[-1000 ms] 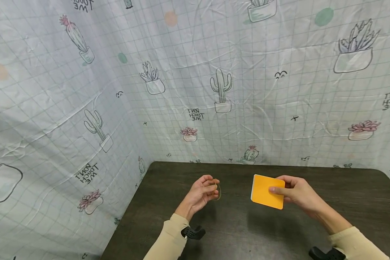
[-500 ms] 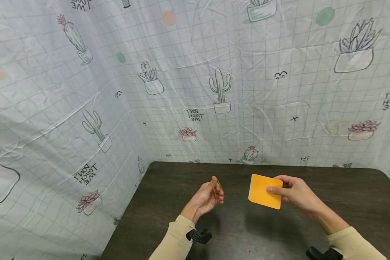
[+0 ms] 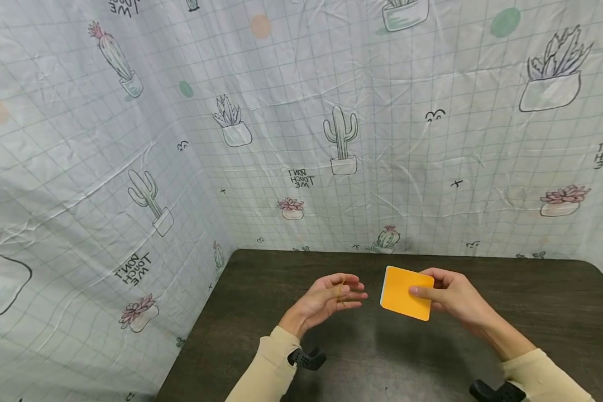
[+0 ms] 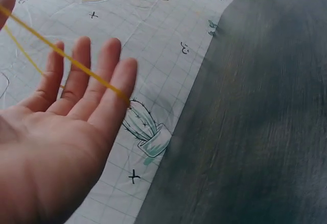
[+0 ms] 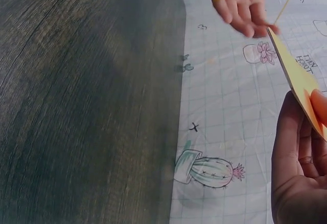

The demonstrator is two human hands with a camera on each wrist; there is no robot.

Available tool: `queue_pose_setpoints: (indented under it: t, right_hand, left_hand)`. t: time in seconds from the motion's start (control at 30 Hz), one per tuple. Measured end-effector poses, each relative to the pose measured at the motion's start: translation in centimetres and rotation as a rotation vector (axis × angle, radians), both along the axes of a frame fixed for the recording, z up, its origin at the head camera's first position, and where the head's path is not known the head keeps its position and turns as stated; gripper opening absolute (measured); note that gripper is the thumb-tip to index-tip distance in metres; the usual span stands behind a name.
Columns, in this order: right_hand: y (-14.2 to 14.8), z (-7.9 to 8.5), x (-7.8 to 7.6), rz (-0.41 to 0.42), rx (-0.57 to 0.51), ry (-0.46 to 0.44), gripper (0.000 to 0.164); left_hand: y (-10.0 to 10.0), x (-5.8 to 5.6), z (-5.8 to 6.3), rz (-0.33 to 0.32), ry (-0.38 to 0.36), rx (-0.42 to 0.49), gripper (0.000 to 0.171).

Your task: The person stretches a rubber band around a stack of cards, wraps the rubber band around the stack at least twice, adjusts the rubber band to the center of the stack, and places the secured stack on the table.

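Note:
A yellow rubber band (image 4: 59, 50) is stretched between the thumb and the fingers of my left hand (image 3: 324, 301). Those fingers are nearly straight and spread, palm facing up and inward, as the left wrist view shows. My right hand (image 3: 454, 293) pinches a thin stack of orange-yellow square cards (image 3: 401, 295) by its right edge, thumb on the front face and fingers behind. The stack has rounded corners and a pale edge, with layers faintly visible. A small gap lies between the left fingertips and the stack, both held above the table.
Beneath both hands is a dark wooden table (image 3: 362, 357). A white grid-patterned cloth (image 3: 382, 139) with cactus drawings hangs behind and to the left. Black straps (image 3: 306, 358) sit on both wrists, over the cuffs of cream sleeves.
My left hand has moved right and its fingers have straightened and spread inside the rubber band. The right hand has drifted slightly left with the card stack.

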State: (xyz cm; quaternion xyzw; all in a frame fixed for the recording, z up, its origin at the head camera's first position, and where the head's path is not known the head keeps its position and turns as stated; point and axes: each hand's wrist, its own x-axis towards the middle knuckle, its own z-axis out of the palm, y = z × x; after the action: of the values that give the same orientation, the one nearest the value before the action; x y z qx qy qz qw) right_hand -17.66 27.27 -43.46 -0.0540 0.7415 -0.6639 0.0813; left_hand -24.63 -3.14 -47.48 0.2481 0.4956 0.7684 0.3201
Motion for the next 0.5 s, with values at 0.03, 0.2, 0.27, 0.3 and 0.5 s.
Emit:
queue_pose_setpoints:
  t: [0.03,0.2,0.27,0.3,0.5]
  right_hand:
    - [-0.1,0.0,0.0,-0.005,-0.006,0.007,0.039]
    - [-0.9,-0.1,0.1,-0.035,-0.028,0.053,0.038]
    - [-1.4,-0.1,0.0,-0.050,-0.034,0.064,0.039]
    - [-1.6,-0.2,0.0,-0.058,-0.035,0.070,0.039]
    - [-3.0,-0.4,0.1,-0.108,-0.058,0.081,0.039]
  left_hand:
    - [0.1,0.0,0.1,-0.008,0.017,-0.018,0.067]
    - [0.5,0.0,0.9,-0.050,0.087,-0.121,0.075]
    - [0.7,0.0,1.3,-0.065,0.106,-0.157,0.070]
    - [0.8,0.0,1.5,-0.074,0.114,-0.173,0.068]
    - [1.7,-0.2,2.6,-0.127,0.174,-0.251,0.067]
